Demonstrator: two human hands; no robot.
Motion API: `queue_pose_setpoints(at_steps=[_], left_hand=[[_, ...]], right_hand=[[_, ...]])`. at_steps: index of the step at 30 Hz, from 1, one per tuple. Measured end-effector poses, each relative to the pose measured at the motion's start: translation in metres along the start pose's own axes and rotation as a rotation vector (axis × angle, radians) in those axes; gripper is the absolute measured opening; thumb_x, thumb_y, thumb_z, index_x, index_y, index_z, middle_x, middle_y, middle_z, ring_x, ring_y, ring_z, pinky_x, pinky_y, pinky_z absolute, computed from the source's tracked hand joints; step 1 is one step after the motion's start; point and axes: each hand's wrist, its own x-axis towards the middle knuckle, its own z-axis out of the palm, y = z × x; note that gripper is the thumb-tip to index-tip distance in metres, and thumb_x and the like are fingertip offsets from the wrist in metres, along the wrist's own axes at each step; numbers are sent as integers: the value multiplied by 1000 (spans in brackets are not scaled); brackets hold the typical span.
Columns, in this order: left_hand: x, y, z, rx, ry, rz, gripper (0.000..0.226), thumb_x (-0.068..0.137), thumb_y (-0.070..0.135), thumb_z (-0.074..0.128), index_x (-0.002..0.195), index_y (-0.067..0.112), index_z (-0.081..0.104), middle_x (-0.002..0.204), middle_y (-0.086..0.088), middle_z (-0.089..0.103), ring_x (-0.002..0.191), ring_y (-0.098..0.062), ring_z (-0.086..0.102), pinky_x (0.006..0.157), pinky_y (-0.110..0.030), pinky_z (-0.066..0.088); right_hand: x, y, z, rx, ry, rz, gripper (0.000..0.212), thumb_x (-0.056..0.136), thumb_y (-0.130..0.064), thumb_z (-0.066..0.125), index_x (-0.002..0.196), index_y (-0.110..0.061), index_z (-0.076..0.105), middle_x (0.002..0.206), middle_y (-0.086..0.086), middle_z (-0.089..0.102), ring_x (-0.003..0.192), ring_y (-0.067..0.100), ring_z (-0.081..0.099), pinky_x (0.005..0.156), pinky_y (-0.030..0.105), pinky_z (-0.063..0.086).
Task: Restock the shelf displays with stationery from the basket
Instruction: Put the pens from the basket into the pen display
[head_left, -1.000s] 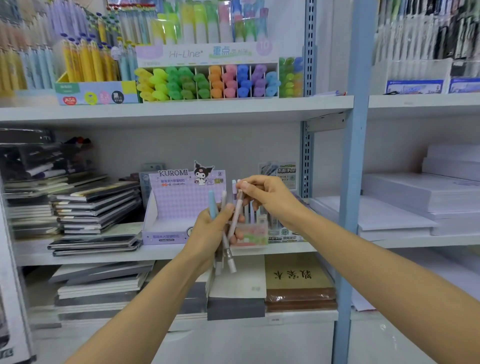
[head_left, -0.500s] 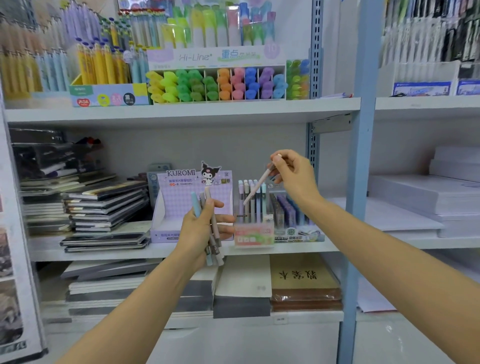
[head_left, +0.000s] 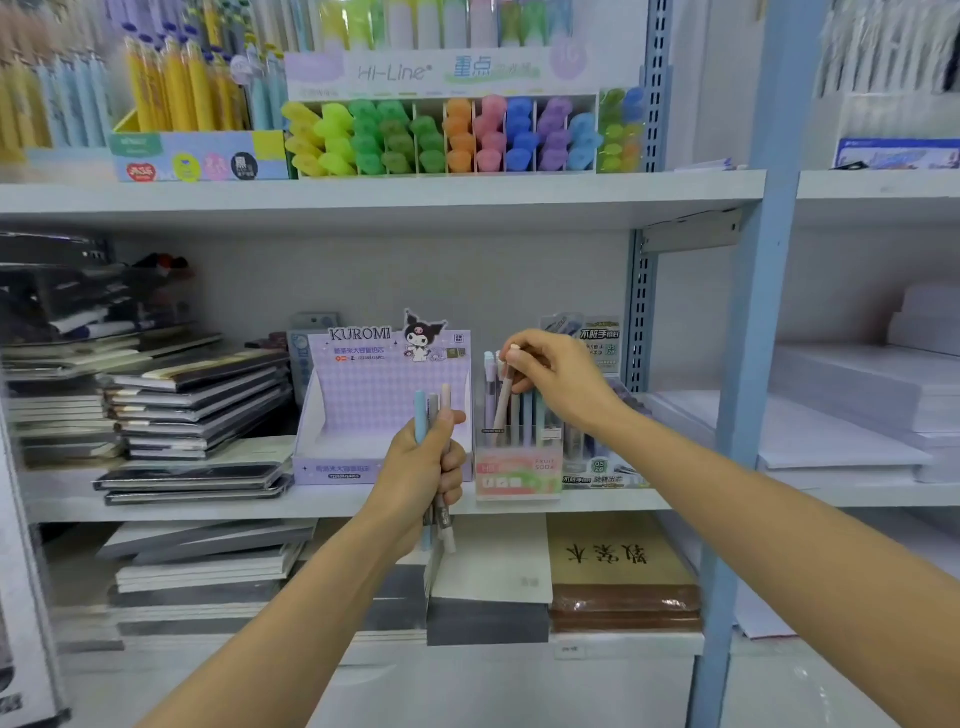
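Apparently these pens are light, stiff and smooth, so a pinch near the end suffices. At frame centre the right hand (head_left: 558, 379) pinches one beige pen (head_left: 503, 410) by its top, lower end inside the clear display box (head_left: 519, 478). Just left, the left hand (head_left: 423, 467) clamps the spare pens (head_left: 432, 410) mid-barrel.

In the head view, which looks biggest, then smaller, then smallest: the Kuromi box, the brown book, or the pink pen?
1. Kuromi box, biggest.
2. brown book, only slightly smaller.
3. pink pen, smallest by far.
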Motion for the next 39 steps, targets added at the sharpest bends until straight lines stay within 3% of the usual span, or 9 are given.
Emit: queue_pose_setpoints(at_steps=[10,14,18,22,25,27,29,34,39], left_hand=[[6,-6,3,26,-61,-1,30,100,36,47,117,11,49,56,4,44,44,-9,34,42,-22,36],[5,-7,3,22,-75,-10,25,101,34,47,108,10,46,56,4,47,42,-9,35,41,-21,36],[3,-4,1,31,-79,-13,26,101,33,46,92,9,52,57,2,51,41,-9,37,40,-21,36],[-1,0,-2,67,-78,30,31,102,33,45,93,11,63,59,0,55,43,-12,43,41,-23,37],[-5,5,0,85,-94,50,33,102,34,45,93,10,66,60,-1,58,44,-13,47,42,-23,40],[-10,8,4,103,-115,57,35,102,35,45,95,9,67,62,-3,61,45,-15,52,44,-24,43],[-16,11,10,127,-139,67,37,101,36,44,101,7,66,70,-7,69,53,-19,63,50,-26,51],[-24,16,10,111,-92,36,34,102,31,44,108,5,65,93,-15,75,83,-25,73,64,-28,58],[-30,23,5,57,-33,-20,29,98,32,52,99,9,69,75,-7,71,49,-11,54,38,-17,34]], right_hand=[[8,5,9,-34,-79,13,15,98,-8,52,100,-3,65,83,9,69,77,18,69,69,25,59],[4,4,16,-30,55,-14,9,94,-9,59,102,-10,59,80,6,69,69,17,68,64,27,59],[0,4,25,-152,100,-33,5,87,-9,68,90,-6,67,84,6,66,75,20,65,75,39,56],[-3,-5,20,-272,120,-26,19,92,-23,63,106,-13,70,97,2,54,83,13,52,80,28,45],[-13,-19,15,-83,31,-26,21,94,-28,60,108,-15,70,93,-8,63,73,3,53,71,20,43],[-22,-27,14,78,-139,9,19,94,-25,61,101,-11,72,69,-20,64,57,-2,52,56,11,41],[-27,-31,10,168,-208,30,17,93,-19,63,94,-4,72,59,-17,61,50,-2,51,51,9,40],[-32,-39,-13,491,-42,153,13,94,-8,57,98,4,63,78,10,67,63,13,64,62,21,56],[-38,-40,-40,656,125,216,10,93,-6,58,97,3,63,83,18,68,65,19,69,62,22,58]])
